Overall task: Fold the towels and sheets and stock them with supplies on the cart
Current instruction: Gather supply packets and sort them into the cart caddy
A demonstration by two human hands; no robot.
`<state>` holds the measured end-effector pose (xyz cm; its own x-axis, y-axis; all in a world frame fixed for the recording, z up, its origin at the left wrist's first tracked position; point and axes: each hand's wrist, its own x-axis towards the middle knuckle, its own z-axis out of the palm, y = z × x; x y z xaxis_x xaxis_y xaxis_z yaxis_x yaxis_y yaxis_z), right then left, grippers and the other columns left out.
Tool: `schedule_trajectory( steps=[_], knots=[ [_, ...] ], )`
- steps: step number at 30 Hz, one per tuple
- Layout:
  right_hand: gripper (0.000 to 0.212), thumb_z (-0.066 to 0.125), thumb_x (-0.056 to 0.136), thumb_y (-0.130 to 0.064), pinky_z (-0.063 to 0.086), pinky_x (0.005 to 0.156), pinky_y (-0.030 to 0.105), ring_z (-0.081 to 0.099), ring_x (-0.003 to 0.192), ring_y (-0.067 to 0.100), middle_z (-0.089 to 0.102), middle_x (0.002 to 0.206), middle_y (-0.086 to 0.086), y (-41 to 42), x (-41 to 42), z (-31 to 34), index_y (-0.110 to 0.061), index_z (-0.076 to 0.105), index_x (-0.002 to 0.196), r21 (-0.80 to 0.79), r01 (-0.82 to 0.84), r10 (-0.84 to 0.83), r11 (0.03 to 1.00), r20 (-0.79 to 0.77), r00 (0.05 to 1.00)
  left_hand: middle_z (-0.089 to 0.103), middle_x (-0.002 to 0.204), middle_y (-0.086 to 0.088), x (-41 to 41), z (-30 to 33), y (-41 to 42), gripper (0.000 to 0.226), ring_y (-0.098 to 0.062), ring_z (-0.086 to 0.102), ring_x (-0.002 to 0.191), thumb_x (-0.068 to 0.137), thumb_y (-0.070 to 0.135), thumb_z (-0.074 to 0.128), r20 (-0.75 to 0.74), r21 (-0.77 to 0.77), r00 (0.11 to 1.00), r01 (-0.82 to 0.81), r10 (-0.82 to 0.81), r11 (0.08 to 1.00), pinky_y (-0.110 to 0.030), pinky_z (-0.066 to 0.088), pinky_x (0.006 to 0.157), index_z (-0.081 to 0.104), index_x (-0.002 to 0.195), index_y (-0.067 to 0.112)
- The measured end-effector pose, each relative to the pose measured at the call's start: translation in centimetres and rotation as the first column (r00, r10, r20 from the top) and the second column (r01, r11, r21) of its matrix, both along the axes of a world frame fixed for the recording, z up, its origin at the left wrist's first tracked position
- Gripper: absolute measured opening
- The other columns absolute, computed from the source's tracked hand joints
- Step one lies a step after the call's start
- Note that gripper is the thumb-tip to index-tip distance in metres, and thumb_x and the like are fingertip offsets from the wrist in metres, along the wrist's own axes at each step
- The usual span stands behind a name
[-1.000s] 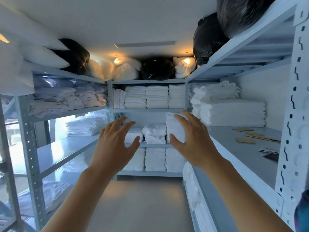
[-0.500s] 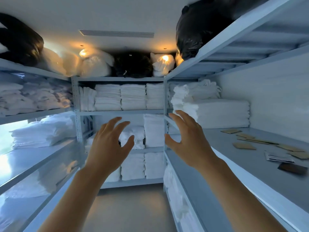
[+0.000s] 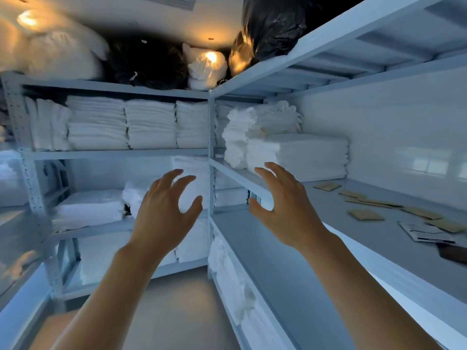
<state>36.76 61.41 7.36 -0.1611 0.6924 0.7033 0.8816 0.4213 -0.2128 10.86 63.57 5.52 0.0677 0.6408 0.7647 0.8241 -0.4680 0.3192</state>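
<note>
Both arms reach forward in a linen storeroom. My left hand (image 3: pixel 164 210) is raised with fingers loosely spread and holds nothing. My right hand (image 3: pixel 285 205) is also raised and empty, fingers spread, hovering over the grey right-hand shelf (image 3: pixel 265 248). Just beyond its fingertips lies a stack of folded white sheets (image 3: pixel 298 155), with a pile of rougher white towels (image 3: pixel 237 137) at its left. More folded white towels (image 3: pixel 121 122) fill the back shelf. No cart is in view.
Metal racks line the left, back and right walls. Black bags (image 3: pixel 273 24) and white bundles (image 3: pixel 204 66) sit on top. Brown packets (image 3: pixel 365 214) and papers (image 3: pixel 424 232) lie on the right shelf. A narrow floor strip (image 3: pixel 177 311) runs between the racks.
The view has swung right and closer to the right-hand rack. Both hands stay raised and empty, now nearer the stack of folded sheets.
</note>
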Motion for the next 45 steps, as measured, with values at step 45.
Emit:
schedule_trajectory(
  steps=[45],
  knots=[
    [0.068, 0.057, 0.097, -0.050, 0.023, 0.122, 0.045, 0.027, 0.151, 0.023, 0.026, 0.166, 0.000, 22.7, 31.2, 2.4, -0.024, 0.037, 0.156, -0.011, 0.825, -0.824, 0.565, 0.043, 0.565, 0.048, 0.154, -0.003, 43.2, 2.4, 40.7, 0.051, -0.027, 0.046, 0.138, 0.096, 0.045, 0.056, -0.122, 0.031, 0.555, 0.831, -0.823, 0.556, -0.049, 0.043, 0.112, 0.060, 0.141, 0.022]
  ],
)
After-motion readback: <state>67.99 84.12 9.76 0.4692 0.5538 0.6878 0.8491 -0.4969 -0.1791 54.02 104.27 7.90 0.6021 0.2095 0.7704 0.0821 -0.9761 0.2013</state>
